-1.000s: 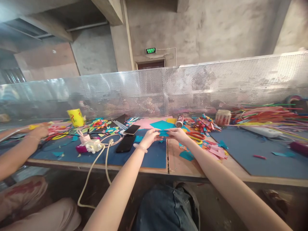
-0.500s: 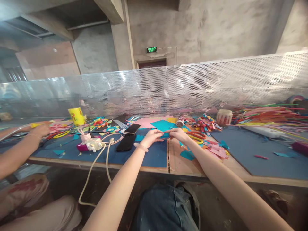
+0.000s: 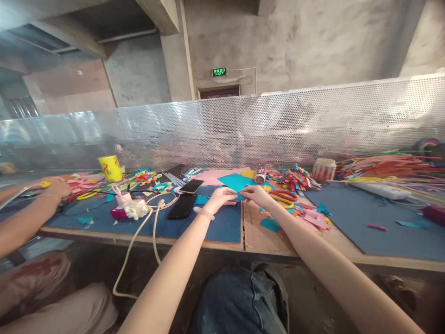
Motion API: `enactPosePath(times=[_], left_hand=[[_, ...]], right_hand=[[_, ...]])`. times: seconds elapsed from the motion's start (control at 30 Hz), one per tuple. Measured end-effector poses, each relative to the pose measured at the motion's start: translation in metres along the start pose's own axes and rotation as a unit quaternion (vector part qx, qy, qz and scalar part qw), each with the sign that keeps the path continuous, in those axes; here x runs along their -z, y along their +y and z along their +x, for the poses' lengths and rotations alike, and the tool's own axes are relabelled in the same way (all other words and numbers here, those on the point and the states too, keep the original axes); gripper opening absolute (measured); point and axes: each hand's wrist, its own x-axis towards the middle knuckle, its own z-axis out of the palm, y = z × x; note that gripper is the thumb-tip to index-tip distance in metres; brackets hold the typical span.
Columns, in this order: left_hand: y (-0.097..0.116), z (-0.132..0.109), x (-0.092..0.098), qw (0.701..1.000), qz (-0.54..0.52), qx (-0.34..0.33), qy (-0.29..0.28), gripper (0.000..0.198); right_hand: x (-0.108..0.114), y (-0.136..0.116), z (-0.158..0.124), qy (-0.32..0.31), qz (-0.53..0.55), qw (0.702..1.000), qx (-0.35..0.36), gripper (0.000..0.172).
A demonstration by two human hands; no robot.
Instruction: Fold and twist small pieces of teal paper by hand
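Between my hands is a small piece of blue paper (image 3: 239, 197), partly hidden by my fingers. My left hand (image 3: 221, 198), with a pale bangle at the wrist, pinches its left side. The fingers of my right hand (image 3: 256, 195) close on its right end. Just beyond them lies a larger sheet of blue paper (image 3: 235, 181) on top of pink paper (image 3: 208, 177). Left of my left hand, two dark phones (image 3: 182, 207) rest on the blue mat (image 3: 222, 228).
Orange-handled scissors (image 3: 285, 198), paper scraps (image 3: 314, 217) and a can (image 3: 260, 175) lie to the right. A white cable (image 3: 134, 253) hangs over the table edge. At the left, a co-worker's hand (image 3: 58, 189) is near a yellow roll (image 3: 111, 168). A perforated metal screen (image 3: 278, 125) stands behind.
My right-hand fingers have shifted slightly and are bent more closely on the small blue paper. The left hand has barely moved. The co-worker's hand at the left has also shifted a little.
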Motion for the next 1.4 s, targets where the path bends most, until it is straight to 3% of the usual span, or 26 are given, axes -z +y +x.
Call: enactPosePath(times=[0.9,1.4], left_hand=[[0.001,0.000,-0.004,0.996,0.068,-0.052,0.023,0.027],[0.003,-0.001,-0.006,0.996,0.064,-0.041,0.040,0.025]], right_hand=[[-0.003,0.005,0.003,-0.002,0.049,0.999,0.015,0.024],[-0.004,0.010,0.006,0.010,0.049,0.999,0.015,0.024]])
